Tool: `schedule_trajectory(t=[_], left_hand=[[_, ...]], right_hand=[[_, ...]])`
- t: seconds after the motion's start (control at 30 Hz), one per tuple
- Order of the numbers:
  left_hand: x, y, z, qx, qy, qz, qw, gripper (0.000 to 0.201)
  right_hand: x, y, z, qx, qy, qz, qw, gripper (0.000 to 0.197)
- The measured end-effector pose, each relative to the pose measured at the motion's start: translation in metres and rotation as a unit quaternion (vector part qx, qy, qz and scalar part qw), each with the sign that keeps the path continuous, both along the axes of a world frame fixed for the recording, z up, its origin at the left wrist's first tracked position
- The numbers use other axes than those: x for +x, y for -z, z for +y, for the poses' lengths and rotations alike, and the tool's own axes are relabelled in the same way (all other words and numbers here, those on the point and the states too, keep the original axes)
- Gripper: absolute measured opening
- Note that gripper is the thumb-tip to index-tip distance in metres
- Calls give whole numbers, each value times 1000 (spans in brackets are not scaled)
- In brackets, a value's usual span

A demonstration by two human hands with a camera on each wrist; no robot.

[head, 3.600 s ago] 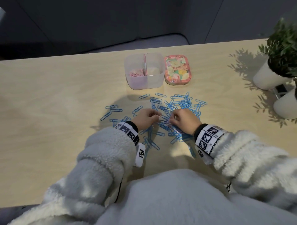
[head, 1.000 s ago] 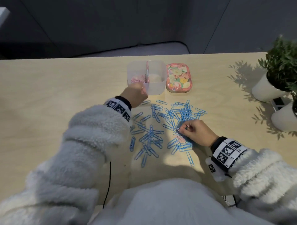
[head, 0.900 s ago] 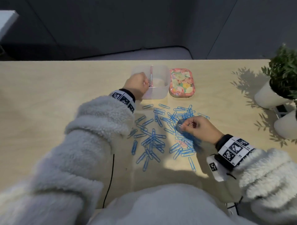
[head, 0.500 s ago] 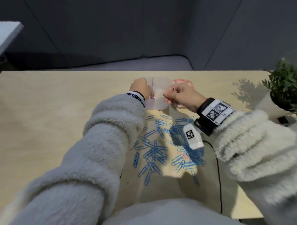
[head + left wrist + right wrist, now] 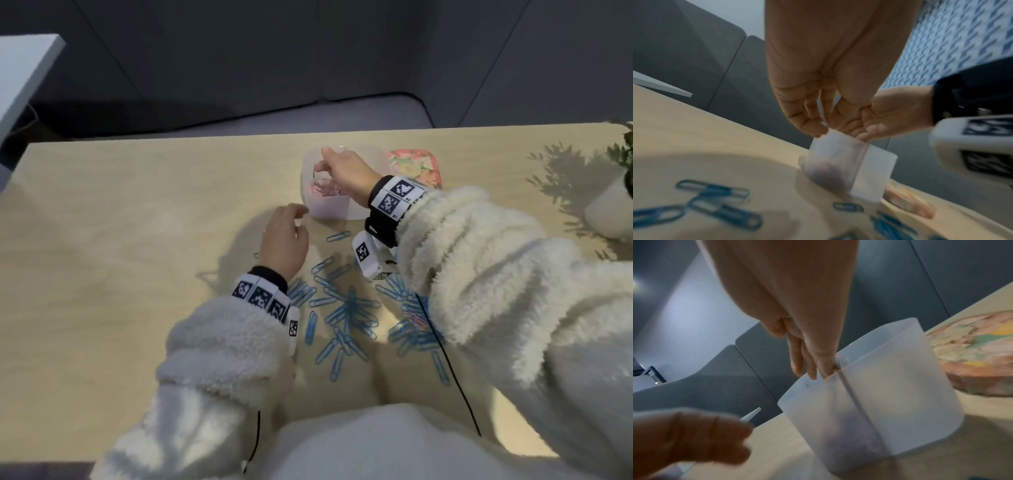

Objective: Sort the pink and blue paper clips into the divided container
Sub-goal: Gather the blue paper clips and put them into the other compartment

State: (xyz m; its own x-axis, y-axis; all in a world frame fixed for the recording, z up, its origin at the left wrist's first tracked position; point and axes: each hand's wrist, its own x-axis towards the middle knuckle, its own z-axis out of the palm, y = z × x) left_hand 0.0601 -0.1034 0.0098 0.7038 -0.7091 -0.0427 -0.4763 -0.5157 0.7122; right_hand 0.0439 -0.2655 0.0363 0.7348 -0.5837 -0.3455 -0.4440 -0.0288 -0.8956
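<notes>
The translucent divided container (image 5: 330,211) stands at the far middle of the table, with pink clips (image 5: 324,190) heaped in its left compartment. My right hand (image 5: 319,167) hovers over that compartment, fingers straight and pointing down at the rim (image 5: 813,375), thumb apart from them. A thin clip shape (image 5: 807,383) shows just below the fingertips, inside the wall. My left hand (image 5: 297,219) hangs a little in front and to the left of the container, loosely curled and holding nothing (image 5: 809,125). Several blue clips (image 5: 349,310) lie spread on the table nearer me. One pink clip (image 5: 418,320) lies among them.
A floral pink lid (image 5: 415,167) lies right of the container, partly behind my right wrist. White plant pots (image 5: 608,214) stand at the table's right edge. A black cable (image 5: 445,356) from my right wrist crosses the blue clips. A white surface (image 5: 24,78) juts in at far left.
My left hand has drawn back from the container toward me. My right hand has moved left over the left compartment and its fingers have straightened out of the pinch.
</notes>
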Motion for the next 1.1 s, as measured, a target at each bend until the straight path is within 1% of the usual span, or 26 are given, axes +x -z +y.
schedule_trajectory(t=[0.07,0.1,0.17,0.23,0.27,0.3,0.33,0.37,0.5,0.57,0.6,0.63,0.7,0.77,0.87,0.93,1.0,1.03,1.1], left_hand=[[-16,10,8,25,45,-14,999,28],[-24,15,10,39,67,-21,997,26],[-39,22,11,60,106,-32,992,23],[-52,25,10,72,144,-36,986,21],[-57,26,9,79,161,-35,983,21],[-61,26,8,87,176,-35,980,20],[-64,27,7,98,189,-33,977,20],[-67,27,6,106,203,-35,973,19],[-77,30,4,113,256,-46,959,17],[-83,33,4,130,281,-44,950,19],[-86,35,3,138,291,-38,946,19],[-89,36,2,142,299,-33,943,19],[-97,38,0,151,322,-30,934,20],[-106,40,-4,155,350,-43,923,20],[-120,43,-10,168,367,-78,912,20],[-124,46,-11,177,372,-92,906,21],[-122,48,-10,188,379,-93,901,22],[-120,49,-9,193,385,-92,898,21],[-114,49,-5,199,392,-91,894,20]], right_hand=[[-2,2,0,-66,-5,1,998,38],[-2,4,0,-105,-21,13,994,34],[-2,6,1,-163,-62,39,984,40],[-1,8,-1,-186,-79,41,978,43],[-2,8,-3,-203,-78,33,975,37],[-3,7,-4,-219,-70,26,973,26],[-6,6,-5,-230,-62,15,971,13],[-10,5,-6,-231,-58,1,971,8],[-42,-4,-15,-231,-25,-69,970,20],[-71,-7,-16,-226,-1,-93,970,17],[-90,-5,-16,-210,-1,-89,974,14],[-110,-2,-15,-190,-13,-76,979,12],[-154,10,-13,-161,-63,-24,985,9],[-196,23,-6,-170,-118,42,977,12],[-240,39,11,-197,-168,110,960,17],[-254,48,22,-210,-184,157,947,10],[-260,56,28,-232,-177,187,938,5],[-261,58,30,-235,-167,193,938,6],[-259,62,34,-234,-154,199,939,13]])
